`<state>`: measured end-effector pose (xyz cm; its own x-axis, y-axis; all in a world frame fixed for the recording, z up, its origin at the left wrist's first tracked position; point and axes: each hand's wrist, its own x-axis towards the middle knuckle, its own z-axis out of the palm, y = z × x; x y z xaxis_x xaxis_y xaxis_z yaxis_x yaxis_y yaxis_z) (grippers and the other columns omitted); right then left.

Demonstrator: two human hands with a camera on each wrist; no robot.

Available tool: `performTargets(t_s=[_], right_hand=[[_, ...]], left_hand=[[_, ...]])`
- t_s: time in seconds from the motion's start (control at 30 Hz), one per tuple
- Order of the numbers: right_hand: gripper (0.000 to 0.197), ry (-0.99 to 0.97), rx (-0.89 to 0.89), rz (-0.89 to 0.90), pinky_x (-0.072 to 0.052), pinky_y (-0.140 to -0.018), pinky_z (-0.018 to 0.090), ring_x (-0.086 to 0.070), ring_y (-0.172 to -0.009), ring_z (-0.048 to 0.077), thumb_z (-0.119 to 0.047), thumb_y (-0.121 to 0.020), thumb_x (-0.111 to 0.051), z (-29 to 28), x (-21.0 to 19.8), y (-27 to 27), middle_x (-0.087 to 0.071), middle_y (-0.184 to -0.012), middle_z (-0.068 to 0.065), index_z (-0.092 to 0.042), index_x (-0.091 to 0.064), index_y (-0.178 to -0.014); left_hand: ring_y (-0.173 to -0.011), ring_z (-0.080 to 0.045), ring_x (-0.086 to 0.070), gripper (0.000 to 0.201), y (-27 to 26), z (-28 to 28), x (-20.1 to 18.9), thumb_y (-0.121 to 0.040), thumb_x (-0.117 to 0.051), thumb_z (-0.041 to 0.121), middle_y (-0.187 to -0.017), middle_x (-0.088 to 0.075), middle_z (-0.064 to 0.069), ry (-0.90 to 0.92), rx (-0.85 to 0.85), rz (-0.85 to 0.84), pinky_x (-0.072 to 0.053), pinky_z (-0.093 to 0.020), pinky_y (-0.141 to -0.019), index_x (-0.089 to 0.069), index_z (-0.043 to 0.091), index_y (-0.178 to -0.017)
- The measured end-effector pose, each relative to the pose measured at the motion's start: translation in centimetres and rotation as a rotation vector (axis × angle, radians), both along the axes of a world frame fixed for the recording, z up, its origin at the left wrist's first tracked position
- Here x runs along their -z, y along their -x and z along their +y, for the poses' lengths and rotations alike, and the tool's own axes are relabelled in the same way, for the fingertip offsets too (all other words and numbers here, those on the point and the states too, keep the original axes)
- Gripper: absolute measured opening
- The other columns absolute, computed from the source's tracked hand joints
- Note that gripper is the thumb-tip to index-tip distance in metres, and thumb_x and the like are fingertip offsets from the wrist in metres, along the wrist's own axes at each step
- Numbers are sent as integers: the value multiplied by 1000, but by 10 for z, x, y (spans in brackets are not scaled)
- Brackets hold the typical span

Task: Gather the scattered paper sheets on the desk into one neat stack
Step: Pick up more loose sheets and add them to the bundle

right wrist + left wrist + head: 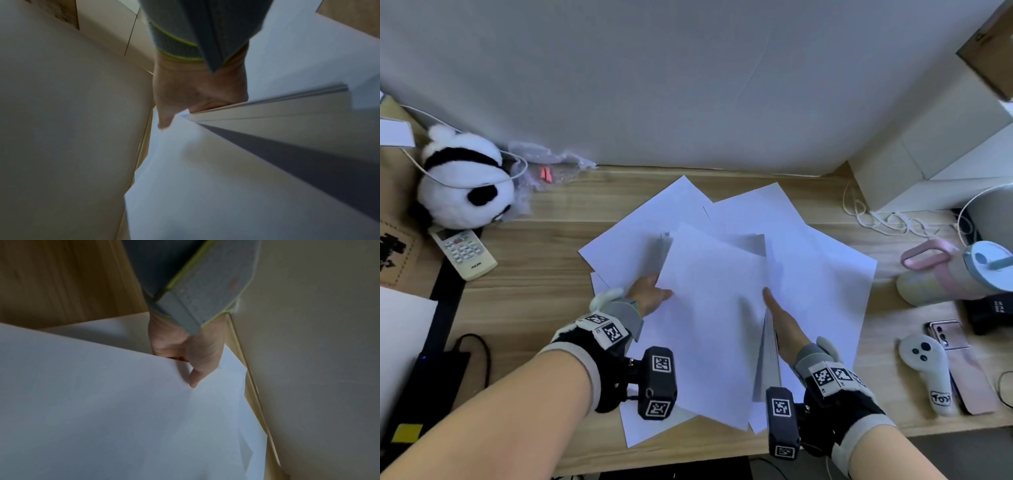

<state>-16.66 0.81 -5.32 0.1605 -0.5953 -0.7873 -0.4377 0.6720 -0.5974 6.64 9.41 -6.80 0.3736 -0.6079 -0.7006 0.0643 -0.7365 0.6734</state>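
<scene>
White paper sheets between both hands' grip

Black-and-grey wrist straps carry square-coded marker blocks.

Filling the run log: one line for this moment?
left hand: pinching lifted sheets | right hand: gripping them too | other sheets: fanned on desk

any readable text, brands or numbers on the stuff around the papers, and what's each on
"AUX", roughly, small and blurred: bottom edge of the white remote control.
"fox", partly legible: base of the white handheld controller.
Large dark characters on the brown item at the left edge: cut off, unreadable.
Small white print on the black object at right: too small to read.
Square coded markers on the wrist rigs: patterns, not text.
Paper sheets: blank.
</scene>
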Motion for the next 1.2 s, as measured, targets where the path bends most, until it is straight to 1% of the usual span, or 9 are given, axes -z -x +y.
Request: performTargets(t_s=[0.1, 0.23, 0.33, 0.43, 0.57, 0.7, 0.93, 1.03, 1.2], right_hand=[[48, 36, -70, 15, -35, -106, 37, -47, -126, 27, -19, -95, -51, 2, 4, 0, -50, -128, -1, -6, -39, -140], [26, 125, -61, -30, -51, -68, 30, -62, -81, 22, -3, -92, -48, 4, 10, 2, -66, -102, 9, -11, -57, -115], [28, 129, -6, -149, -52, -74, 32, -63, -90, 23, -6, -93, -50, 2, 7, 3, -68, -103, 4, -15, -57, -118], [25, 173, 32, -255, -51, -82, 33, -65, -97, 21, -10, -93, -51, -4, -7, -3, -70, -105, -1, -20, -61, -114], [17, 269, 36, -362, -53, -82, 31, -69, -92, 16, -16, -91, -56, -19, -36, -18, -74, -99, -3, -21, -67, -103], [9, 400, 23, -422, -55, -70, 21, -71, -75, 6, -13, -87, -61, -33, -65, -34, -76, -80, -9, -18, -69, -89], [22, 546, -6, -444, -51, -70, 15, -65, -73, -5, -3, -81, -68, -37, -67, -43, -70, -84, -14, -25, -66, -84], [20, 528, 16, -442, -51, -69, 15, -65, -75, -5, -5, -81, -68, -36, -59, -44, -69, -89, -9, -24, -66, -89], [19, 484, 56, -443, -53, -66, 13, -67, -72, -5, -7, -79, -70, -36, -54, -51, -71, -85, -14, -24, -67, -87]], left_hand=[[-95, -25, -52, 52, 6, -1, 4, -90, -56, 4, -134, -52, -17, 6, -49, 31, -46, -32, -71, -38, 4, -139], [-115, -32, -51, 57, 1, 3, 8, -87, -63, 10, -140, -44, -21, 13, -149, -70, -43, -33, -85, -41, 8, -138], [-124, -30, -51, 67, -6, 8, 5, -79, -73, 18, -136, -49, -14, 56, -238, -15, -45, -34, -92, -41, 8, -138], [-102, -27, -64, 57, -9, 13, -5, -72, -78, 19, -110, -69, -7, 89, -182, 309, -52, -35, -94, -56, 5, -123], [-85, -23, -65, 13, -15, 7, -21, -77, -73, 6, -67, -75, 11, 204, -130, 218, -57, -19, -66, -68, 16, -84], [-82, -20, -67, 14, -20, -7, -45, -79, -70, 2, -80, -74, 7, 367, -253, 137, -54, -30, -85, -70, 16, -81], [-73, -12, -62, 23, -19, -7, -53, -69, -81, 16, -73, -71, 6, 401, -260, -52, -51, -30, -77, -63, 29, -70], [-65, -8, -56, 18, -15, -10, -57, -77, -76, 20, -56, -67, 15, 392, -298, -33, -50, -13, -60, -63, 22, -65], [-72, -5, -59, 12, -9, -20, -66, -78, -74, 14, -78, -64, 8, 387, -281, -33, -49, -18, -66, -67, 14, -87]])
